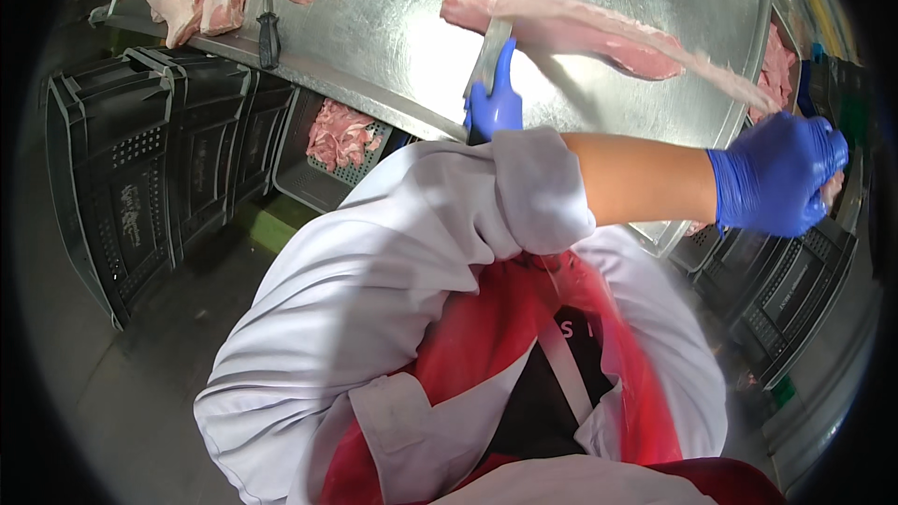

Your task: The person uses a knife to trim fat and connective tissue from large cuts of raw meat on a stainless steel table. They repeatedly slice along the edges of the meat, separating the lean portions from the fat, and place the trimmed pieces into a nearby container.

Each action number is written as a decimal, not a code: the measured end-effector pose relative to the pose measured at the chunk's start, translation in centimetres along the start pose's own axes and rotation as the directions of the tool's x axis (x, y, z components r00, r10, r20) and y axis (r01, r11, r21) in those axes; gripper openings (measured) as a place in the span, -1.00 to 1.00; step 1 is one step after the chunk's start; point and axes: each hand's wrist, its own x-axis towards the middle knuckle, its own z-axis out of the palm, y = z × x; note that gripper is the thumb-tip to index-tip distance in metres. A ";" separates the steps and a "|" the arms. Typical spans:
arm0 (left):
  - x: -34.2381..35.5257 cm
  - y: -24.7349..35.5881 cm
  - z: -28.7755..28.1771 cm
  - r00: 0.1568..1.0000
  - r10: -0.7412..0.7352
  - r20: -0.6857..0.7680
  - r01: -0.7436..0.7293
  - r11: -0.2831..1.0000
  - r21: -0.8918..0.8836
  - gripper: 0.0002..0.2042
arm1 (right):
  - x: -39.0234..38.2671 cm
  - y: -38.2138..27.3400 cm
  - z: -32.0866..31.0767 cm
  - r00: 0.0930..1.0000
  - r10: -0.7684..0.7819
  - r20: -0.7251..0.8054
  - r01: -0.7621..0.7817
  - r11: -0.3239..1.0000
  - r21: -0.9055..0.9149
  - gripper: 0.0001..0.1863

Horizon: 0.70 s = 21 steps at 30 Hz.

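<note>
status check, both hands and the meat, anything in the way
Left hand closed on pale strip, out to the right. Right hand on knife, blade at long pink meat. Left sleeve hides right wrist.

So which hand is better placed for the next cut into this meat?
Probably the right hand: it holds the knife, blade at the meat, while the left hand grips the pale strip.
</note>
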 end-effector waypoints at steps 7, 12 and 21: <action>1.6 2.7 -0.8 1.000 0.008 0.020 -0.006 0.993 -0.120 -0.87 | 5.2 -1.0 0.2 0.996 -0.059 -0.066 0.056 0.997 -0.050 -0.29; 3.4 4.3 -1.6 0.998 0.067 -0.014 -0.069 0.985 -0.158 -0.88 | 9.2 -0.2 2.8 0.948 -0.301 -0.100 0.291 0.951 -0.105 -0.63; 4.7 6.5 2.4 0.991 0.130 -0.031 -0.133 0.936 -0.326 -0.90 | 12.7 -4.4 1.3 0.882 -0.122 0.456 0.069 0.989 0.131 -0.18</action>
